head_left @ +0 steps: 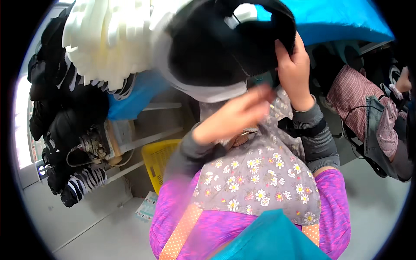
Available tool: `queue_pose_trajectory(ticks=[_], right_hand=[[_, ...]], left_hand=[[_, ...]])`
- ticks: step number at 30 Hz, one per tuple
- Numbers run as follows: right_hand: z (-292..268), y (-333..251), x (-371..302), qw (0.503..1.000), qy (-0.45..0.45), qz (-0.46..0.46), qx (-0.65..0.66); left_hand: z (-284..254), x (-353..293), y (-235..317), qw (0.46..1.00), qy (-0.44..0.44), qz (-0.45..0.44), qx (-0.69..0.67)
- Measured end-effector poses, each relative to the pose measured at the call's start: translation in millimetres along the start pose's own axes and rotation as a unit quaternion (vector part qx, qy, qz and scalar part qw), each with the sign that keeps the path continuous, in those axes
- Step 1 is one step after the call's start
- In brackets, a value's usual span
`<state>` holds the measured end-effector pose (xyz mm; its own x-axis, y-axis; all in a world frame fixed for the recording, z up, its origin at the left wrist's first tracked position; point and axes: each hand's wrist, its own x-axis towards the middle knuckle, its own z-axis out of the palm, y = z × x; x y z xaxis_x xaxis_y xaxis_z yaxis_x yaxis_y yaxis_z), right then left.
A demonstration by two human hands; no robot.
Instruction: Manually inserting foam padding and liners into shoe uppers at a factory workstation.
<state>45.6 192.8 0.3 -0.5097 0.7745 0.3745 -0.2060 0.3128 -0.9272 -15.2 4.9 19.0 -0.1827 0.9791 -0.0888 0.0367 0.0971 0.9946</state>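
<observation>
A black fabric piece (208, 52) with a rounded body, a pale grey-white lower border and a looped opening hangs in front of me at the top. My right hand (295, 71) grips its right edge, thumb on the near face and the other fingers behind. Below the piece, my left hand (236, 113) reaches across toward the right. Its fingers are stretched out but smeared by motion, and nothing shows in them. Both hands are over my grey flowered apron (260, 177).
White strips (108, 39) are heaped at upper left, beside black fabric pieces (73, 112) and blue sheeting (138, 95). A yellow basket (158, 156) stands at lower left. More blue sheeting (338, 19) covers something at upper right. Another person's checked clothing (353, 99) appears at right.
</observation>
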Motion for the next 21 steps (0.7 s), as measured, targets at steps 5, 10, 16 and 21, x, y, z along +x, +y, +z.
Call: queue_pose_trajectory(ticks=[5,10,16,21], right_hand=[[-20.1,-42.4,12.5,0.983,-0.126,0.001,-0.130],[-21.4,-85.3,-1.2,0.953,-0.294,0.002,-0.078],[1.9,-65.8,-36.2,0.859,-0.472,0.078,-0.184],[-4.9,-40.9,-60.3,0.798,-0.537,0.135,-0.238]], left_hand=[[-53.9,-82.9,121.4,0.934,-0.188,0.217,0.211],[-46.9,-68.5,141.0,0.801,0.145,0.136,0.565],[-64.5,-70.1,48.9,0.805,0.171,0.010,0.568],[-54.2,-85.5,6.5,0.825,0.118,-0.005,0.553]])
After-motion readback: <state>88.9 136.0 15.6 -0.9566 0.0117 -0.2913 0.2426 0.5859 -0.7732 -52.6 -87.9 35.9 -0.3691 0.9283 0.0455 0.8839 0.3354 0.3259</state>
